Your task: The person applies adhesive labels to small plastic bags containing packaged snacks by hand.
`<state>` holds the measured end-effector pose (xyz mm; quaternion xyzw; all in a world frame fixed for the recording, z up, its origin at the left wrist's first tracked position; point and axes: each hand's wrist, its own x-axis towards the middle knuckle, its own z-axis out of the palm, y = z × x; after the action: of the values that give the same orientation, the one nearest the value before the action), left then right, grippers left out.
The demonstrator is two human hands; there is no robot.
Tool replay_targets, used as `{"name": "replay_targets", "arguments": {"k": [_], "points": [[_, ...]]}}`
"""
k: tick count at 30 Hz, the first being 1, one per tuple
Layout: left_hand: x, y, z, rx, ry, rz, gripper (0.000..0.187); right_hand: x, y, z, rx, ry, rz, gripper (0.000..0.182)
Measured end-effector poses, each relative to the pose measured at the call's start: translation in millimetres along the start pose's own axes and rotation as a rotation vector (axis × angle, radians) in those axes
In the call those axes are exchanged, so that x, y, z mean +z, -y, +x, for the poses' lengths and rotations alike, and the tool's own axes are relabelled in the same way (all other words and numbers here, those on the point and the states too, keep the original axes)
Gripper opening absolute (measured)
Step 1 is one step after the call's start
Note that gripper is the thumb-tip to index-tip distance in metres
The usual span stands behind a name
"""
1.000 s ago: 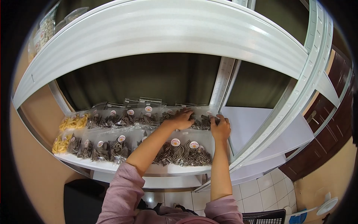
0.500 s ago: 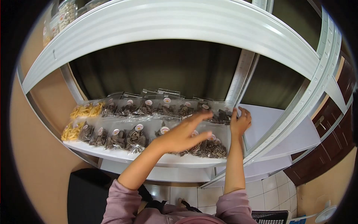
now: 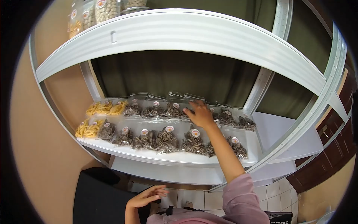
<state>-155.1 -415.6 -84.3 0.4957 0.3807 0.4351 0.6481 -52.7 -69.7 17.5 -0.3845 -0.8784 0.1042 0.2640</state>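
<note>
Two rows of clear snack bags line the white shelf [image 3: 179, 158]. Most hold dark striped spiral snacks, such as the front-row bag [image 3: 166, 141] with a round label. At the left end are bags of yellow stick snacks [image 3: 89, 129]. My right hand [image 3: 201, 114] reaches over the front row to the back row, its fingers spread on or just above a spiral-snack bag that it partly covers. Below the shelf edge, my left hand [image 3: 150, 195] hangs with fingers stretched out, holding nothing.
An upper white shelf beam [image 3: 179, 33] arches overhead, with bags of pale round snacks [image 3: 106, 11] above it. Metal uprights [image 3: 261, 87] frame the rack. A black covered object [image 3: 100, 198] stands lower left, and a brown door [image 3: 324, 156] is at the right.
My left hand has drawn back from above the front row to below the shelf. My right hand has moved left from the row's right end to the back-row middle. The view has shifted.
</note>
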Motion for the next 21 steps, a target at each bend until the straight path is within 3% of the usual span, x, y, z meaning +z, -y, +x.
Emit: {"name": "replay_targets", "arguments": {"k": [2, 3, 5, 8, 9, 13, 15, 16, 18, 19, 21], "points": [[-6.7, 36.3, -32.8, -0.155, -0.444, -0.133, 0.048, 16.4, 2.8, 10.3, 0.055, 0.126, -0.098, 0.059], [-6.2, 51.2, -50.6, -0.152, -0.449, -0.128, 0.048, 22.5, 5.3, 15.1, 0.116, 0.251, -0.198, 0.063], [-3.0, 78.1, -77.8, -0.174, -0.755, -0.379, 0.045, 26.0, 3.8, 20.1, 0.175, 0.275, -0.247, 0.064], [2.5, 98.0, -95.4, -0.161, -0.868, -0.515, 0.047, 24.6, 5.8, 22.7, 0.247, 0.302, -0.314, 0.065], [3.4, 100.6, -93.8, -0.091, -0.824, -0.535, 0.050, 22.8, 7.5, 22.0, 0.259, 0.302, -0.324, 0.066], [4.6, 95.1, -75.0, -0.121, -0.773, -0.438, 0.048, 7.1, 14.1, 18.2, 0.256, 0.302, -0.273, 0.068], [1.2, 98.3, -68.8, -0.163, -0.756, -0.383, 0.045, -8.2, 17.0, 7.9, 0.124, 0.090, -0.195, 0.061], [-1.0, 100.8, -65.4, -0.192, -0.740, -0.325, 0.043, -19.0, 20.1, -2.8, 0.138, 0.094, -0.196, 0.061], [-3.5, 104.8, -61.8, -0.235, -0.709, -0.300, 0.042, -44.0, 25.5, -32.6, -0.099, -0.336, -0.059, 0.046], [-4.7, 108.0, -59.9, -0.271, -0.685, -0.220, 0.043, -57.7, 29.3, -51.8, -0.079, -0.337, -0.068, 0.046], [-7.8, 115.5, -55.3, -0.317, -0.636, -0.128, 0.044, -78.2, 34.8, -99.4, -0.163, -0.591, 0.089, 0.030]]}}
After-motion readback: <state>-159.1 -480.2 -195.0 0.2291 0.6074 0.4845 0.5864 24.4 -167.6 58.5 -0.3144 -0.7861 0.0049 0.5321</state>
